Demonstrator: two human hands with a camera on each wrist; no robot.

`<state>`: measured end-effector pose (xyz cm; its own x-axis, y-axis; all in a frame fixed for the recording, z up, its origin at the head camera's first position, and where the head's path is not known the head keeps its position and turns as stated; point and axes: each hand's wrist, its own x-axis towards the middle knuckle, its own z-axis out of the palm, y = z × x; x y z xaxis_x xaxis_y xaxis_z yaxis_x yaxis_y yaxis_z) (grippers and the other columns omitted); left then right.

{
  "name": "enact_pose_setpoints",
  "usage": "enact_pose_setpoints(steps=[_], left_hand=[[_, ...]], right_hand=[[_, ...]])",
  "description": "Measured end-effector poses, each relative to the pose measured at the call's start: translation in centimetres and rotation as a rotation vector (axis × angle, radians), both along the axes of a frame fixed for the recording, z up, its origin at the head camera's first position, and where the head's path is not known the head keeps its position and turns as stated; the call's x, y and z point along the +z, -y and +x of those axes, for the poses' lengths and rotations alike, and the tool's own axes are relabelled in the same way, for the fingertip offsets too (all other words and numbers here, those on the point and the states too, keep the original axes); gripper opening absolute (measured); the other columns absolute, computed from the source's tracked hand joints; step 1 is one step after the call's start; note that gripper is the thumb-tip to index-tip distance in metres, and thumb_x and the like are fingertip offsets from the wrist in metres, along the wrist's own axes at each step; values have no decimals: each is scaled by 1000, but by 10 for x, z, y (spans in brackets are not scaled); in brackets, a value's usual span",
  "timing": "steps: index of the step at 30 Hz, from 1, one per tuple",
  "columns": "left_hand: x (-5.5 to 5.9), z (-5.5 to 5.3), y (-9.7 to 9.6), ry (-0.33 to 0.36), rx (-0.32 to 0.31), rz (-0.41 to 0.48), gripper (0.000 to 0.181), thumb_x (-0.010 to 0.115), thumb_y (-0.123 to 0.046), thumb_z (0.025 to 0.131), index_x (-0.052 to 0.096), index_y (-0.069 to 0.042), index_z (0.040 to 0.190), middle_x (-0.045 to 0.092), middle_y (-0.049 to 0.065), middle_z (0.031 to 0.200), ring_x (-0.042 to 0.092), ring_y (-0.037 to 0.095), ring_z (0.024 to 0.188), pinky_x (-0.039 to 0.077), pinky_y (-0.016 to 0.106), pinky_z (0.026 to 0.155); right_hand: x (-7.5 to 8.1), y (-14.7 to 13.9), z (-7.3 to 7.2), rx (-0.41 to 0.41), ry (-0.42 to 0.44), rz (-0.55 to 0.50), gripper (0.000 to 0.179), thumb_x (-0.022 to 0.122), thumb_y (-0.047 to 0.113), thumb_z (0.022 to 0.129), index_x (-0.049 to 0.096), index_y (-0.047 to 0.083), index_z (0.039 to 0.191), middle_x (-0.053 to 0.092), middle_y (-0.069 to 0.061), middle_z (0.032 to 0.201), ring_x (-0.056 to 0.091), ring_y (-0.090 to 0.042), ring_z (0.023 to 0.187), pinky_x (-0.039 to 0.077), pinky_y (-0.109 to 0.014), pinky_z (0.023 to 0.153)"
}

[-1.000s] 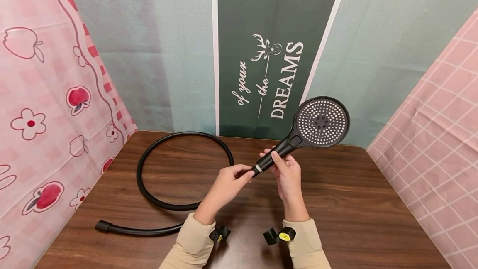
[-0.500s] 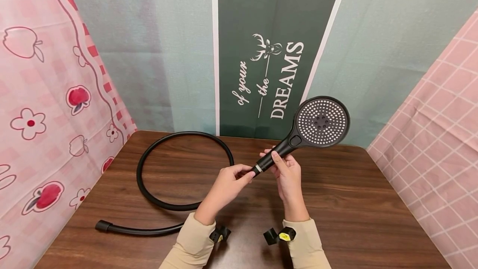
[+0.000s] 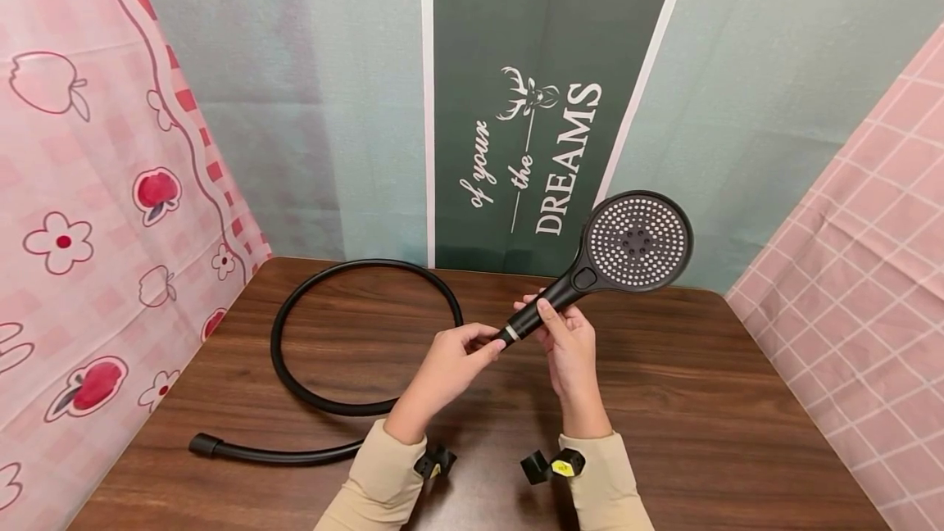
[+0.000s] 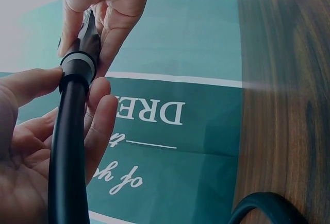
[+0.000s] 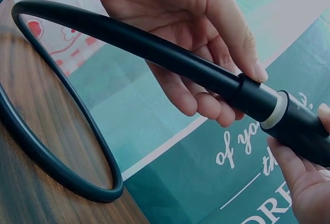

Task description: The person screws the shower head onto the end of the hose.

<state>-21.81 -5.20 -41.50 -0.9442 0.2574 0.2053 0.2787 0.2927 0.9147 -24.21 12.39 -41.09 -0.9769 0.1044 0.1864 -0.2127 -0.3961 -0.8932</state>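
A black hand shower (image 3: 637, 240) is held above the table, tilted up to the right, its round nozzle face toward the head view. My right hand (image 3: 569, 351) grips its handle, thumb on the near side. With thumb and fingers, my left hand (image 3: 450, 367) pinches the hose connector (image 5: 258, 99) at the handle's lower end. Between connector and handle a pale ring (image 5: 278, 109) shows; whether threads are engaged inside cannot be seen. From the connector, the black shower hose (image 3: 274, 342) runs down past my left hand and loops on the table. My left forearm hides part of it.
The brown wooden table (image 3: 701, 449) lies under both hands. At its left front rests the hose's other end fitting (image 3: 205, 445). A green printed curtain (image 3: 553, 6) stands behind, with pink cloths (image 3: 870, 269) at both sides. Small cameras (image 3: 564, 463) sit on both wrists.
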Motion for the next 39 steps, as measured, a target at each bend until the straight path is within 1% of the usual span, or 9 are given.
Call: enact_pose_setpoints(steps=[5, 11, 18, 23, 27, 31, 34, 39], left_hand=[[0, 0, 0, 4, 5, -4, 30, 66, -26, 97, 71, -3, 115, 74, 11, 98, 68, 13, 83, 53, 25, 69], [0, 1, 0, 5, 2, 0, 31, 66, -26, 96, 71, -3, 115, 74, 11, 97, 69, 16, 84, 53, 25, 70], [1, 2, 0, 12, 2, 6, 29, 65, -26, 97, 71, -3, 115, 74, 11, 97, 68, 13, 83, 53, 25, 71], [2, 2, -1, 1, 7, 4, 30, 66, -26, 96, 71, -3, 115, 74, 11, 98, 69, 16, 84, 53, 25, 70], [1, 2, -1, 8, 11, 7, 31, 66, -27, 96, 71, -3, 115, 74, 11, 99, 70, 19, 85, 54, 25, 71], [1, 2, 1, 13, -4, 8, 32, 64, -28, 97, 70, -3, 118, 74, 12, 99, 70, 24, 89, 54, 28, 74], [0, 2, 1, 16, -26, 1, 33, 62, -28, 99, 69, -3, 118, 74, 15, 98, 70, 26, 92, 54, 29, 74], [1, 1, 0, 5, -22, 3, 31, 62, -27, 99, 70, -2, 116, 74, 17, 96, 70, 29, 90, 53, 27, 73]], right_hand=[[-1, 0, 0, 3, -2, -2, 11, 59, 12, 100, 60, 8, 110, 76, 1, 95, 75, -12, 92, 58, -28, 86], [-1, -1, 1, 3, -6, -1, 10, 59, 12, 100, 60, 8, 109, 77, -1, 96, 75, -12, 92, 58, -28, 85], [-1, 0, 2, 6, -8, -11, 10, 59, 11, 100, 60, 8, 109, 77, -3, 97, 75, -13, 92, 58, -28, 85], [-1, -1, 2, 5, -8, -10, 10, 59, 12, 100, 60, 8, 109, 76, -1, 96, 75, -13, 92, 58, -28, 85], [0, -1, 1, 4, -9, -11, 9, 59, 11, 100, 61, 8, 108, 76, -1, 95, 75, -13, 92, 58, -29, 86], [0, 1, 1, 11, -17, -7, 9, 59, 12, 100, 61, 8, 108, 76, 0, 95, 75, -13, 92, 58, -29, 86], [-1, 1, 1, 9, -12, -9, 9, 58, 10, 100, 61, 8, 108, 76, -1, 95, 75, -13, 92, 58, -28, 86], [-1, 1, 1, 5, -22, -7, 8, 58, 11, 100, 62, 8, 107, 76, 0, 95, 75, -13, 92, 58, -28, 85]])
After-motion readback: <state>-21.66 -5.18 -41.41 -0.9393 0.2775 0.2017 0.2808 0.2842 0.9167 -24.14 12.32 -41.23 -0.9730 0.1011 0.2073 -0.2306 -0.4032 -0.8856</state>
